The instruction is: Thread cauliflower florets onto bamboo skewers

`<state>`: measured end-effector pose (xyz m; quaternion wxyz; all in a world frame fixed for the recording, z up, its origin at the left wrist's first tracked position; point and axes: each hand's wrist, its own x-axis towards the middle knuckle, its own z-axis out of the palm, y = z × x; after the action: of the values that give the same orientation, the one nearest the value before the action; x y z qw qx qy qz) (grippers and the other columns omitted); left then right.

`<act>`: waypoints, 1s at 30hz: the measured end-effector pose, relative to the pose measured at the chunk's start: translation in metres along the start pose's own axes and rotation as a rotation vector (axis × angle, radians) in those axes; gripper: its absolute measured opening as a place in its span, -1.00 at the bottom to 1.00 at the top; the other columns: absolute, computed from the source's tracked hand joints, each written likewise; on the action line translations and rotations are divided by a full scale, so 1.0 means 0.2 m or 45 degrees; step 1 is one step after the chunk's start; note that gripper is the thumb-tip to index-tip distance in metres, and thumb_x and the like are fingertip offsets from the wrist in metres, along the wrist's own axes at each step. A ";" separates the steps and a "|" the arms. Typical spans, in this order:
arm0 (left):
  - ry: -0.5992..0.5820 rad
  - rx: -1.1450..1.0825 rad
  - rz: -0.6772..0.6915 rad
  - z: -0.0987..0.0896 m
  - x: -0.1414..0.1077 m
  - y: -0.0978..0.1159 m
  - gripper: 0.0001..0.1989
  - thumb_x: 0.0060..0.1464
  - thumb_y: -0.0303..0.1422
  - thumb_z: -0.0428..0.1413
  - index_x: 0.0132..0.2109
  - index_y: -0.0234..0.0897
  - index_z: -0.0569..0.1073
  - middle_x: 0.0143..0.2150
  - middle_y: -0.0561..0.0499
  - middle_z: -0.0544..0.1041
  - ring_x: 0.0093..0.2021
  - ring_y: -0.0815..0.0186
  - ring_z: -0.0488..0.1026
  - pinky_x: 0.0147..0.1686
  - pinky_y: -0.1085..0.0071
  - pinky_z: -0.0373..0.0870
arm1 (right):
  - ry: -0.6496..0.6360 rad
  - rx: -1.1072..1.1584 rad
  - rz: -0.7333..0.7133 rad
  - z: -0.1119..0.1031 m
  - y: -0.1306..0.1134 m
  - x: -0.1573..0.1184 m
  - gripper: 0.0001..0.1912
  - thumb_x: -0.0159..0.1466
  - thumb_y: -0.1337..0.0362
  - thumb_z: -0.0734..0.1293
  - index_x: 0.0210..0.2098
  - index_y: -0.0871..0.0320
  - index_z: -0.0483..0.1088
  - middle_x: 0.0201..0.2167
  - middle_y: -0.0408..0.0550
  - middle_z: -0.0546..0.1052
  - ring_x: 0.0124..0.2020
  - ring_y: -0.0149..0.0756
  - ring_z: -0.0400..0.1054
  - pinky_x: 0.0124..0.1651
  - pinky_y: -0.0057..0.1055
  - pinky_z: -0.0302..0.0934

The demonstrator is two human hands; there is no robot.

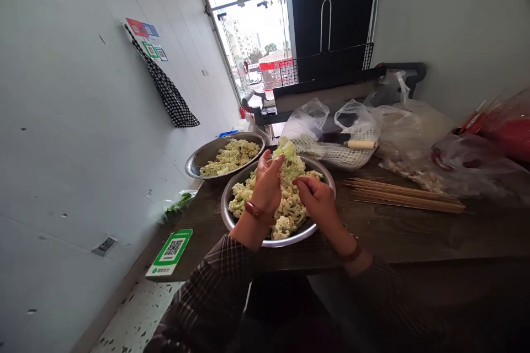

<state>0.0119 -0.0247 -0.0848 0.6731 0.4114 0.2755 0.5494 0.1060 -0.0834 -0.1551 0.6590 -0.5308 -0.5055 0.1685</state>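
Observation:
My left hand (268, 183) is raised over the near metal bowl (226, 204), its fingers curled round a pale green cauliflower piece (285, 149). Close beside it on the right, my right hand (318, 198) is closed in a pinch; what is between its fingertips is too small to make out. Cauliflower florets (285, 226) fill the near bowl below both hands. Behind it to the left, a second metal bowl (194, 168) holds more florets (234, 155).
A bundle of thin wooden skewers (406, 194) lies right of the bowls. Behind are plastic bags (397, 121), a white mesh wrapping with a wooden handle (361, 144) on it, and a wire rack (290, 73). A green QR card (171, 251) lies at the table's left corner.

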 end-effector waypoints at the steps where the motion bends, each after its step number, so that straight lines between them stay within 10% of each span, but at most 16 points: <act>1: 0.018 -0.009 0.001 0.00 0.01 0.01 -0.45 -0.09 -0.47 0.31 0.05 -0.23 0.30 -0.25 0.10 0.52 -0.28 0.43 0.50 -0.19 0.49 0.40 | -0.015 -0.010 -0.009 0.00 0.00 0.00 -0.74 0.30 0.11 0.27 -0.32 0.07 0.55 -0.61 -0.14 0.47 -0.44 -0.21 0.41 -0.37 -0.33 0.24; 21: -0.192 0.011 0.052 -0.05 -0.02 -0.03 -0.47 -0.18 -0.42 0.38 -0.02 -0.28 0.43 -0.19 0.02 0.57 -0.25 0.39 0.49 -0.17 0.45 0.39 | -0.018 -0.115 -0.076 0.00 0.02 -0.03 -0.73 0.31 0.13 0.25 -0.27 0.11 0.56 -0.48 -0.08 0.59 -0.40 -0.21 0.45 -0.30 -0.30 0.30; 30: -0.099 0.213 0.021 -0.11 0.03 0.05 -0.69 -0.02 -0.17 0.31 -0.29 -0.29 0.43 -0.41 0.11 0.44 -0.49 0.50 0.34 -0.53 0.55 0.21 | -0.068 -0.207 -0.151 0.00 0.02 -0.04 -0.77 0.32 0.16 0.28 -0.30 0.10 0.55 -0.52 -0.12 0.55 -0.48 -0.26 0.40 -0.32 -0.33 0.27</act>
<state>-0.0097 -0.0124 -0.0865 0.6421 0.4893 0.2908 0.5136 0.1043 -0.0872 -0.1629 0.6088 -0.5472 -0.5653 0.1017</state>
